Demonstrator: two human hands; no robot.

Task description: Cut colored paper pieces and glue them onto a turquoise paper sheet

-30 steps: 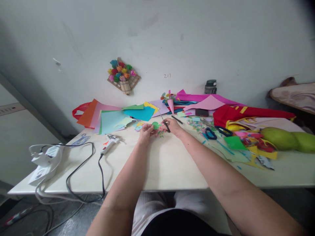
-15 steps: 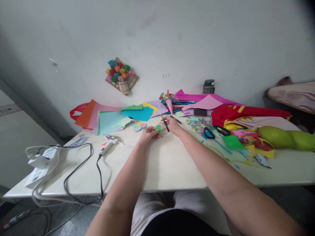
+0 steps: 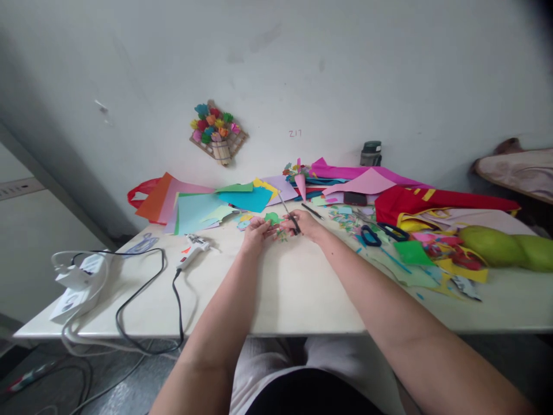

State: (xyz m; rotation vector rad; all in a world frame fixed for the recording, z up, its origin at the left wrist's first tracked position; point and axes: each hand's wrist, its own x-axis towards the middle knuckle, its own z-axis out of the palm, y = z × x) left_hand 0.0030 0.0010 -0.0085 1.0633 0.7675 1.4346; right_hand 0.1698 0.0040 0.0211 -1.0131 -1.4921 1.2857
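Note:
A small piece of green paper (image 3: pixel 272 217) is pinched in the fingers of my left hand (image 3: pixel 258 231), over the middle of the table. My right hand (image 3: pixel 306 223) is closed around a pair of scissors (image 3: pixel 287 206) with dark handles, its blades pointing up and away toward the wall. Both hands are close together, the fingertips nearly meeting by the green piece. Tiny paper scraps (image 3: pixel 282 235) lie beneath them. Just beyond my right hand rests a black pen (image 3: pixel 311 211). Cut paper pieces (image 3: pixel 245 219) lie behind my left hand.
A white glue gun (image 3: pixel 193 253) lies on the left, its cord running by a power strip (image 3: pixel 78 300). Coloured sheets (image 3: pixel 196 210) spread along the wall. On the right are a second pair of scissors (image 3: pixel 370 235), green paper (image 3: pixel 409 253) and red cloth (image 3: pixel 449 199).
My left hand has turned the green piece, which now sits slightly farther left and higher. The scissors stay in my right hand. The whole view has shifted a little.

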